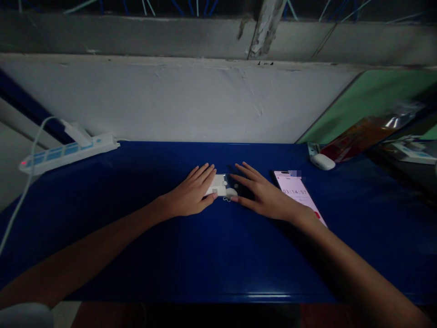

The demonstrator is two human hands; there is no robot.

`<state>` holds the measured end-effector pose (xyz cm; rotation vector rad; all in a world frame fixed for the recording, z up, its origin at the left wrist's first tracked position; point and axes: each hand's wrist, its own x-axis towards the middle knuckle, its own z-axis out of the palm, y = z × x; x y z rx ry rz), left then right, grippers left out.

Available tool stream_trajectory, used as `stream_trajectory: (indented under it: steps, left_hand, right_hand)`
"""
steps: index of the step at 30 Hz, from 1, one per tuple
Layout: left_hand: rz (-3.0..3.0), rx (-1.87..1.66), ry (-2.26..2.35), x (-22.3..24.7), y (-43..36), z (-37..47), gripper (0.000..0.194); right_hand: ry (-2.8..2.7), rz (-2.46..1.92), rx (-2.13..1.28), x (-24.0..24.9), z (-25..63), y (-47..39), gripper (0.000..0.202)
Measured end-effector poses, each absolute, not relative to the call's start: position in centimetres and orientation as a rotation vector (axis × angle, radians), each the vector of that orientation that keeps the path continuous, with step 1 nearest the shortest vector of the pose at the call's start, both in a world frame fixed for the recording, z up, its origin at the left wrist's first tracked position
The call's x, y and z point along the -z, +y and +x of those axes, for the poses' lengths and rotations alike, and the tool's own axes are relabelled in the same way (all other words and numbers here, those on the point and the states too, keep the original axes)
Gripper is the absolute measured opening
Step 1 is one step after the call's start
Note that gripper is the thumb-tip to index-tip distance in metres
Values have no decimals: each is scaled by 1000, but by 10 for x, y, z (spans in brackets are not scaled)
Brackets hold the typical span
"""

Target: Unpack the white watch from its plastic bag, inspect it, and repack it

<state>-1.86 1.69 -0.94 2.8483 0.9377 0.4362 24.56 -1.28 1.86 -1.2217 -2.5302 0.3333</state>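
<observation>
On the blue table [218, 255], a small flat white item [220, 186] with a greyish square print lies between my two hands. My left hand [193, 191] rests over its left part, palm down, with the fingers stretched out. Beside it on the right is a round pale piece [231, 193] with small ring shapes at its lower edge. My right hand [257, 191] is spread, its thumb tip at this round piece. Part of the white item is hidden under my left fingers.
A phone [296, 189] showing a timer lies partly behind my right forearm. The power strip [68, 152] with a plugged-in white cable sits at the back left. A white mouse [322, 161] and a reddish-brown package [362, 132] are at the back right, near the wall.
</observation>
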Motion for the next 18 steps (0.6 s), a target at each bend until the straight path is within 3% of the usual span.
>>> stream_trajectory:
  steps: [7,13,18]
  left_hand:
    - [2837,-457,971,7,13,-17,62]
    - [2822,-488,998,7,11,-16,55]
    - [2833,-370,1021,4,13,-16,62]
  right_hand:
    - [-2467,-1319,-187,-22,252,-5,39]
    - [-2336,-1245,-391,-26,244,-9,32]
    - [-2288,-1111,-607,-28,239,-13,33]
